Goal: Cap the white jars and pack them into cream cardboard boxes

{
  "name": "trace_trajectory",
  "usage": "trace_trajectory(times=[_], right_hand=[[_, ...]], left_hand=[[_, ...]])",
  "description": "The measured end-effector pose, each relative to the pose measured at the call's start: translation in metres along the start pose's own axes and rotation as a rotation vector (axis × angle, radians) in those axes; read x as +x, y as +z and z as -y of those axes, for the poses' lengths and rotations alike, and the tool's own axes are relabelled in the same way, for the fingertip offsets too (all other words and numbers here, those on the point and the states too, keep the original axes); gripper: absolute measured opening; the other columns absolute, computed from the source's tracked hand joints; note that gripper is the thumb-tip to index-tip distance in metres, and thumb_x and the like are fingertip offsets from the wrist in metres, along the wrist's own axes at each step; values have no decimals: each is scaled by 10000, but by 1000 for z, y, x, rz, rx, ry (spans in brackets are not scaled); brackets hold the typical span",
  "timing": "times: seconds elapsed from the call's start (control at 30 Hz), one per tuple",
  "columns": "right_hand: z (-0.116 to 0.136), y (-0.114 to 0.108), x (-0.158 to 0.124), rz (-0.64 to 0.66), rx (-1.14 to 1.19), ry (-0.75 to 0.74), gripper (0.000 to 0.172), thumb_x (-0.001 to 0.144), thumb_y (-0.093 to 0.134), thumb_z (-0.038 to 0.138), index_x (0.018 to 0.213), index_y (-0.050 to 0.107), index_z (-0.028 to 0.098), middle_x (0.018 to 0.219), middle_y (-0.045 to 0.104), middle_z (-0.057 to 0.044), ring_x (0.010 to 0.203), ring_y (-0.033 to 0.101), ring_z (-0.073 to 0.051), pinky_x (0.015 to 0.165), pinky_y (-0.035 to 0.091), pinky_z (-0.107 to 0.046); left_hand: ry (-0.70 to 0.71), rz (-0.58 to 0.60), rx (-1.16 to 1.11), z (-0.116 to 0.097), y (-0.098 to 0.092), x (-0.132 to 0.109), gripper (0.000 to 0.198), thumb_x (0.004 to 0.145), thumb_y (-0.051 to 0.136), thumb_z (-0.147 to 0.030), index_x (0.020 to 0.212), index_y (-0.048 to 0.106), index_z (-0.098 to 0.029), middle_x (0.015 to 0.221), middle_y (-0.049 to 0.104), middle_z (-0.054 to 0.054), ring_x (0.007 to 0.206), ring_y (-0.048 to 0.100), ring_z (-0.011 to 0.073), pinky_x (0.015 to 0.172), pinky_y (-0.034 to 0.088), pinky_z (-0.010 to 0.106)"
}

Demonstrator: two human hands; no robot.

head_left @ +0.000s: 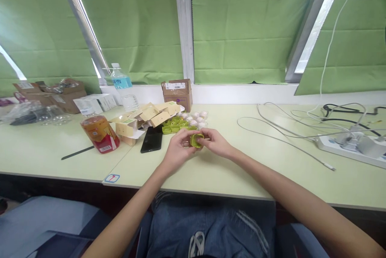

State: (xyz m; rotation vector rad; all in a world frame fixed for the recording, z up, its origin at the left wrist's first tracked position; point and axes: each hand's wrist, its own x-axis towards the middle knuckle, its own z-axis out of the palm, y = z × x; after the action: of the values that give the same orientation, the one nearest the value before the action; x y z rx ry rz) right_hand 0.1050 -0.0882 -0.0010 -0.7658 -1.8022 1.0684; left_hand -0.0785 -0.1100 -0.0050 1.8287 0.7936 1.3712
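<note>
Over the pale green table point(229, 169), my left hand point(177, 150) and my right hand point(215, 142) meet and both pinch one small green plastic case point(196, 140). The fingers of both hands are curled round it. Just beyond them lies a cluster of more green cases point(175, 126) and several small clear-wrapped white pieces point(197, 119). Flat tan cardboard cartons point(150, 115) are piled to the left of those.
A black phone point(151, 139) lies left of my hands, beside a red-labelled bottle point(100, 132) and a black pen point(77, 152). A brown box point(177, 92) and a water bottle point(122, 85) stand at the back. White cables point(286, 129) and a power strip point(352, 145) fill the right.
</note>
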Motion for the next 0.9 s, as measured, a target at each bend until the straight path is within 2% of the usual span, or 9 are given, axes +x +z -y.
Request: trace_trajectory(times=[0.2,0.5,0.73,0.9], right_hand=[[-2,-9,-1,72,27,24,217,788,732,295,963,673,182,966,730,-41,838,686,-197,769,552,-325],[-2,-6,-3,85,110,55,253,848,727,420,930,653,193,852,735,-27,765,715,-198,727,563,-326],[-1,-8,0,37,137,76,165,790,739,295,805,620,181,683,684,8,632,661,-153,623,520,-274],[2,-5,-1,16,193,17,148,789,740,284,799,645,171,720,693,7,643,663,-145,640,535,-273]], left_hand=[[-77,7,-55,-4,0,0,426,699,863,-152,1114,782,-204,1077,621,53,949,725,191,887,659,392],[-117,-9,-93,-5,3,2,455,664,902,-182,1104,783,-193,1101,631,61,960,729,203,865,665,375],[-47,-13,-51,-5,2,0,445,699,890,-187,1126,765,-195,1158,628,79,967,720,206,869,658,384],[66,13,41,-4,-1,0,395,752,853,-179,1138,783,-221,1013,619,47,925,685,175,855,641,336]])
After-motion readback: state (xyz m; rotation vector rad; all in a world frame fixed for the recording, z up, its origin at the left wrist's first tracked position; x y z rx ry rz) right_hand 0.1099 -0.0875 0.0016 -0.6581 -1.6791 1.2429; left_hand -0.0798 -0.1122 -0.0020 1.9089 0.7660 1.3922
